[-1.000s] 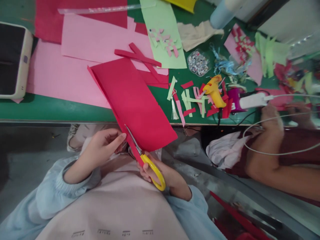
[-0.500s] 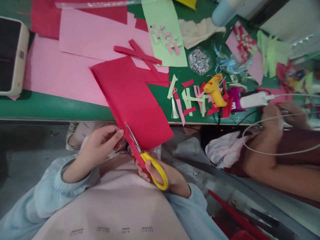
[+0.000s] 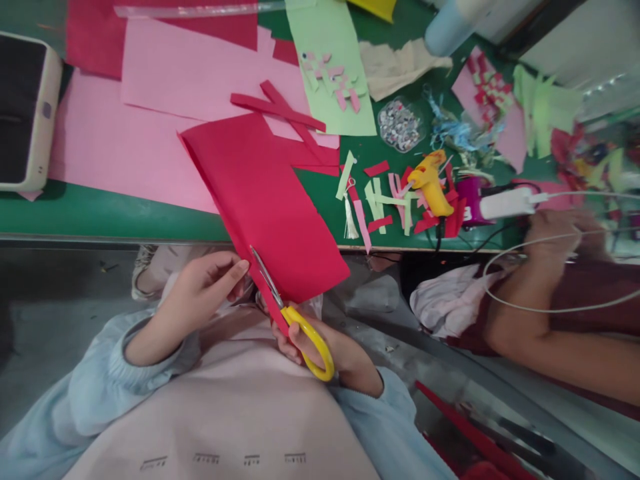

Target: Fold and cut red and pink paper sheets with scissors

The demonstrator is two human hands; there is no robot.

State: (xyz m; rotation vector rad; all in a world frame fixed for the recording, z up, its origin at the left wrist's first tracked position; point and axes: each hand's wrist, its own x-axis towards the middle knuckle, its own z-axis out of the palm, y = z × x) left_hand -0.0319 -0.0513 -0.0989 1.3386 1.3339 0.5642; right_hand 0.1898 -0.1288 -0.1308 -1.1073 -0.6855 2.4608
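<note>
A large red paper sheet [image 3: 280, 213] reaches from the table over its front edge toward my lap. My left hand [image 3: 207, 283] pinches the sheet's left edge between thumb and fingers. Yellow-handled scissors [image 3: 315, 343] are in my right hand [image 3: 295, 340], the thumb through the handle loop. Their blades lie along the sheet's left side, nearly together, pointing up and left. A narrow red strip hangs beside the blades, down by my right fingers. Part of the right hand is hidden behind the handle and strip.
Pink sheets [image 3: 125, 150] and a phone [image 3: 25, 113] lie left. A green sheet [image 3: 345, 113] bears small woven pieces. Right of it are a bead box [image 3: 400, 125], a yellow glue gun [image 3: 433, 183], paper scraps and a white plug with cable [image 3: 510, 202]. A co-worker's arms [image 3: 540, 287] are at right.
The scissors' handle has shifted very slightly left, and the blades look a little closer together. My left hand keeps its pinch. The co-worker's hands have moved at the right.
</note>
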